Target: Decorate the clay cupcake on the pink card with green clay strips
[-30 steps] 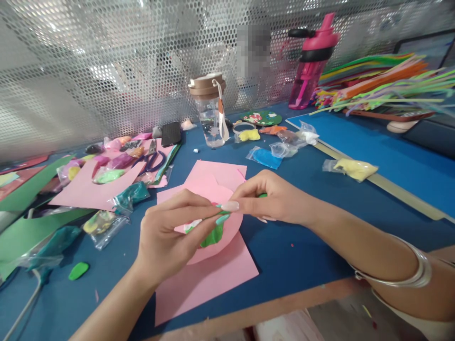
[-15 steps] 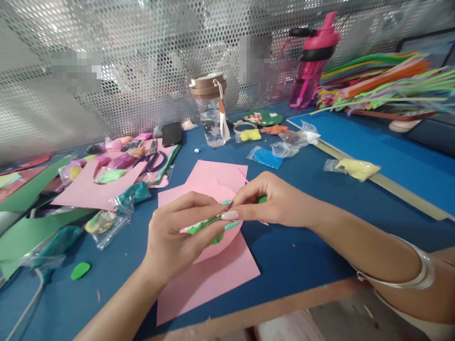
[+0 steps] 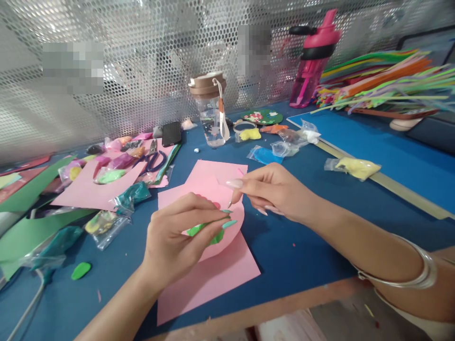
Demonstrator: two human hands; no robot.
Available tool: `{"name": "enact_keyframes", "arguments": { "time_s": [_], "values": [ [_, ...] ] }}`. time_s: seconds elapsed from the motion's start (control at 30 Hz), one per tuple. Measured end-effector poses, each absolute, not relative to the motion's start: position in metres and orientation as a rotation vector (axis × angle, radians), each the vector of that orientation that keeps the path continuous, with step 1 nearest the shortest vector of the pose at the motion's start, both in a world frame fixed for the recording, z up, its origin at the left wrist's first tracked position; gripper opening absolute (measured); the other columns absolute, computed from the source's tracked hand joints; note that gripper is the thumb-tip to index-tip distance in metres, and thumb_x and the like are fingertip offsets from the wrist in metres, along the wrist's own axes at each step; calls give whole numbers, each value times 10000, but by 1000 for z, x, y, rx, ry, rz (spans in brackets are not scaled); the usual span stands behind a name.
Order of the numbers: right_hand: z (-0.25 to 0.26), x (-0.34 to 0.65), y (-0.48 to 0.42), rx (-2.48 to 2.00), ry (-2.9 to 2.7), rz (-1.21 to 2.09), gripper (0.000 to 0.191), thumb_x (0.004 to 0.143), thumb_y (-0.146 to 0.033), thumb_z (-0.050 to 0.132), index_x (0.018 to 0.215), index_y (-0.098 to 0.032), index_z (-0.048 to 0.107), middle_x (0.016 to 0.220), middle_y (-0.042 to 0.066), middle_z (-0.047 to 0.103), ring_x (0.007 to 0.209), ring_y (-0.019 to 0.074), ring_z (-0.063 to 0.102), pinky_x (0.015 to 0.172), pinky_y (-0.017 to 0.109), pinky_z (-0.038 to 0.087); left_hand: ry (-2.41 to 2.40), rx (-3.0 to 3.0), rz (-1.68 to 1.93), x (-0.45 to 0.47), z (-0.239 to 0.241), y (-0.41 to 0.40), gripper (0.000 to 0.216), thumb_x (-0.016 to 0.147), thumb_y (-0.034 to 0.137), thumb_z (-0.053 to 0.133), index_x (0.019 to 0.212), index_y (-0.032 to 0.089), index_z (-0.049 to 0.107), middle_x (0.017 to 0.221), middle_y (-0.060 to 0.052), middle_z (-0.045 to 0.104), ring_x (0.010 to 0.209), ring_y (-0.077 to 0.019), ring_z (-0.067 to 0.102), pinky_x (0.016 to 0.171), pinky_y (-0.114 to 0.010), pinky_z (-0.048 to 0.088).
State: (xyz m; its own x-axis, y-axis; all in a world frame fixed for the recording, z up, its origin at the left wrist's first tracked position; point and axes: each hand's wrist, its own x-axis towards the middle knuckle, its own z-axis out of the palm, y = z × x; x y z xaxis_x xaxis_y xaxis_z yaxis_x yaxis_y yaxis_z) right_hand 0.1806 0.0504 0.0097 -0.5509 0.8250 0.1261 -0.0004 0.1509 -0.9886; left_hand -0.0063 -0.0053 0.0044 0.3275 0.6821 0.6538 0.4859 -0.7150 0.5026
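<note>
The blue table [image 3: 284, 258] bears pink paper [image 3: 208, 289] on the near side, a rounded pink sheet [image 3: 232, 235] on top. Your right hand [image 3: 280, 192] is loosely curled, its hold unclear; your left hand [image 3: 176, 229], fingertips nearly closed, arches over green clay [image 3: 216, 237], apparently pinching a thin green strip [image 3: 226, 218]. You seem to be shaping that strip; the next touch calls for light pressure.
</note>
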Motion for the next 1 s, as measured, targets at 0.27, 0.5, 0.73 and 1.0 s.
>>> {"name": "enact_keyframes", "arguments": {
  "time_s": [0.27, 0.5, 0.73, 1.0],
  "values": [
    [13, 180, 47, -765, -1832, 1603, 462, 827, -399, 538, 457, -122, 546, 319, -68, 340, 292, 16, 285, 335, 191, 208, 1012, 2393, 1428, -9, 6, -3, 196, 728, 84, 669, 877, 210, 691, 802, -12, 653, 718, -105, 609, 619, -206, 503],
    [12, 179, 42, -627, -1830, 1664, 511, 862, -445, 455, 455, -138, 504, 337, -65, 322, 320, 27, 278, 345, 199, 198, 1028, 2333, 1490, -7, 1, 0, 186, 665, 86, 725, 809, 196, 686, 767, -9, 643, 688, -114, 602, 594, -228, 493],
    [11, 178, 42, -667, -1848, 1654, 440, 841, -458, 492, 633, -95, 628, 344, -91, 267, 315, 35, 243, 340, 212, 161, 995, 2357, 1485, -5, 6, -3, 155, 659, 59, 723, 753, 176, 681, 689, 0, 652, 643, -100, 590, 578, -219, 490],
    [11, 178, 43, -684, -1859, 1566, 453, 813, -484, 533, 534, -139, 625, 316, -75, 322, 302, 37, 273, 367, 232, 193, 1005, 2227, 1497, -8, 0, 0, 376, 614, 92, 762, 956, 227, 681, 816, -20, 686, 722, -142, 620, 628, -259, 508]
  ]
}}
